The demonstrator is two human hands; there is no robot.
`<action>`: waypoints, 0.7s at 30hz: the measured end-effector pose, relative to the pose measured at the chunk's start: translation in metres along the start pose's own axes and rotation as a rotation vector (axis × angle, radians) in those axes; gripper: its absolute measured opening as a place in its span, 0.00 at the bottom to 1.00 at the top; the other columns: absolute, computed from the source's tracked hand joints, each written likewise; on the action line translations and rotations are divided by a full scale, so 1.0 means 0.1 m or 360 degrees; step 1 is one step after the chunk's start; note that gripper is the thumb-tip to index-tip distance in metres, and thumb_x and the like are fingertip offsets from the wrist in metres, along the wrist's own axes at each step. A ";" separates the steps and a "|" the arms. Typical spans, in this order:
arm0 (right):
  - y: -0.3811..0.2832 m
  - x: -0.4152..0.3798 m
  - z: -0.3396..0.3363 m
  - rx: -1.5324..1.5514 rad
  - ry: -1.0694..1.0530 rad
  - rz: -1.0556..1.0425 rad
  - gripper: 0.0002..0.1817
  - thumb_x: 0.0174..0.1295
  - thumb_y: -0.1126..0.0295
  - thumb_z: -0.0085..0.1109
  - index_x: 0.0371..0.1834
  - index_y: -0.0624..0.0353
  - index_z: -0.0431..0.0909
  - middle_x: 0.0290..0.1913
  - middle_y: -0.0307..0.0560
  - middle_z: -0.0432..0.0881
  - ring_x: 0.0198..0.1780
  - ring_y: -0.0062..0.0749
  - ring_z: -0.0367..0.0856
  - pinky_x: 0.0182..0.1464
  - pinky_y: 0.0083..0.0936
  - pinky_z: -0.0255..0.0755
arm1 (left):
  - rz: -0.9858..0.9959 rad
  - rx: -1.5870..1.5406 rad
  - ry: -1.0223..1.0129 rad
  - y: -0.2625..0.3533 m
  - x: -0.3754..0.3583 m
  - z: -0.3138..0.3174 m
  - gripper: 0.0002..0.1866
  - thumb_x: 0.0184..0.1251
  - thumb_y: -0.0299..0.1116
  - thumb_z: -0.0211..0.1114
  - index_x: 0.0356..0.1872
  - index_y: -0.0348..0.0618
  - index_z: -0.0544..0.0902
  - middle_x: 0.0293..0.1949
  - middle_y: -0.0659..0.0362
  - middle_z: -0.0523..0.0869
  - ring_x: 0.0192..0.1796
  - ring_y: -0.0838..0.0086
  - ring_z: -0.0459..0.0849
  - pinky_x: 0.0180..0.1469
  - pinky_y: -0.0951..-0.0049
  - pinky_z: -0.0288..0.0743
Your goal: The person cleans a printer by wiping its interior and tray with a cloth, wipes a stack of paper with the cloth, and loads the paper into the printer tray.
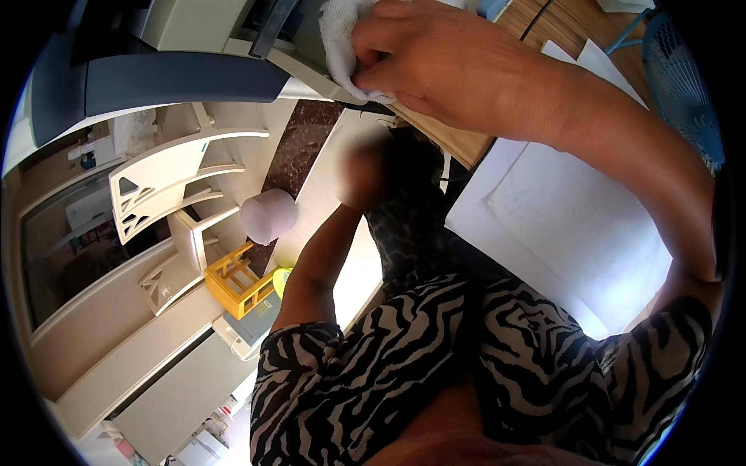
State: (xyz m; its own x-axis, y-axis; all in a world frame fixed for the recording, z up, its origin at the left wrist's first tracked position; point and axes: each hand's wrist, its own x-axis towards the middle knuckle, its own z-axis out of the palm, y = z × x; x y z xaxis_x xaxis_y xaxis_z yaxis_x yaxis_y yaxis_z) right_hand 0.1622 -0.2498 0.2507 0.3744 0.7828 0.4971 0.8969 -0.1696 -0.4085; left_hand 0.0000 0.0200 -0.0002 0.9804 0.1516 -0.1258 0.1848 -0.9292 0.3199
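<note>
My right hand (447, 70) reaches across the top of the view, its fingers closed around a white cloth (338, 43). The cloth presses against the pale edge of a large grey and dark-blue machine (183, 87). Lower down, my left hand (362, 175) hangs near dark clothing. A blur covers its fingers, so I cannot make out whether it holds anything.
White sheets (559, 225) lie at the right by a wooden desktop (443, 133). A blue fan (680, 85) stands at the far right. To the left are a cream shelf unit (159, 182), a pale round stool (268, 216) and a yellow stool (233, 291).
</note>
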 end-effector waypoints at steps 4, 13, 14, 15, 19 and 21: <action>0.00 -0.05 0.21 -0.0187 0.0047 0.0112 0.10 0.58 0.73 0.65 0.43 0.57 0.86 0.47 0.42 0.82 0.55 0.35 0.78 0.57 0.29 0.73 | -0.0047 0.0015 -0.0072 0.07 0.04 -0.06 0.16 0.67 0.41 0.60 0.52 0.48 0.84 0.54 0.54 0.83 0.59 0.53 0.78 0.61 0.55 0.73; -0.05 0.07 0.25 0.0102 0.0070 0.0361 0.12 0.51 0.74 0.69 0.40 0.57 0.82 0.42 0.43 0.77 0.53 0.40 0.75 0.59 0.35 0.67 | 0.0697 0.0556 0.0293 -0.99 0.22 0.95 0.08 0.68 0.30 0.56 0.39 0.39 0.82 0.32 0.50 0.81 0.35 0.60 0.79 0.37 0.56 0.69; -0.06 0.11 0.21 0.0138 0.0034 0.0383 0.11 0.51 0.75 0.68 0.39 0.57 0.81 0.41 0.44 0.77 0.52 0.41 0.75 0.58 0.36 0.67 | 0.0839 0.0526 0.0487 -1.00 0.19 0.94 0.08 0.67 0.30 0.57 0.39 0.39 0.82 0.33 0.50 0.81 0.36 0.59 0.79 0.38 0.55 0.70; -0.06 0.10 0.23 0.0194 0.0075 0.0404 0.10 0.50 0.76 0.68 0.37 0.57 0.81 0.40 0.45 0.77 0.51 0.42 0.75 0.58 0.36 0.67 | 0.1028 0.0608 0.0639 -0.83 0.15 0.75 0.08 0.67 0.30 0.58 0.40 0.39 0.82 0.33 0.50 0.81 0.36 0.58 0.79 0.39 0.55 0.70; -0.14 0.05 0.31 0.0139 0.0337 0.0354 0.13 0.49 0.76 0.70 0.38 0.59 0.81 0.40 0.46 0.77 0.50 0.44 0.74 0.57 0.37 0.69 | 0.1026 0.0571 0.0724 -0.54 0.10 0.54 0.10 0.66 0.29 0.58 0.44 0.37 0.82 0.35 0.49 0.82 0.37 0.57 0.79 0.40 0.55 0.70; -0.19 0.03 0.33 0.0149 0.0370 0.0382 0.13 0.49 0.76 0.71 0.39 0.60 0.81 0.41 0.46 0.77 0.50 0.45 0.74 0.56 0.37 0.70 | 0.1011 0.0618 0.0707 -0.66 0.09 0.68 0.11 0.67 0.30 0.58 0.46 0.36 0.82 0.37 0.49 0.82 0.39 0.56 0.80 0.43 0.55 0.72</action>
State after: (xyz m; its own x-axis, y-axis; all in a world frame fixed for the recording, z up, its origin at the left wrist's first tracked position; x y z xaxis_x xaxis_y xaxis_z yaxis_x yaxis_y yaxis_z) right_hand 0.1385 -0.2238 0.2345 0.6253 0.5680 0.5352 0.7554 -0.2681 -0.5980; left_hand -0.0081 0.0595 -0.0864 0.8407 -0.3930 0.3726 -0.3642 -0.9195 -0.1481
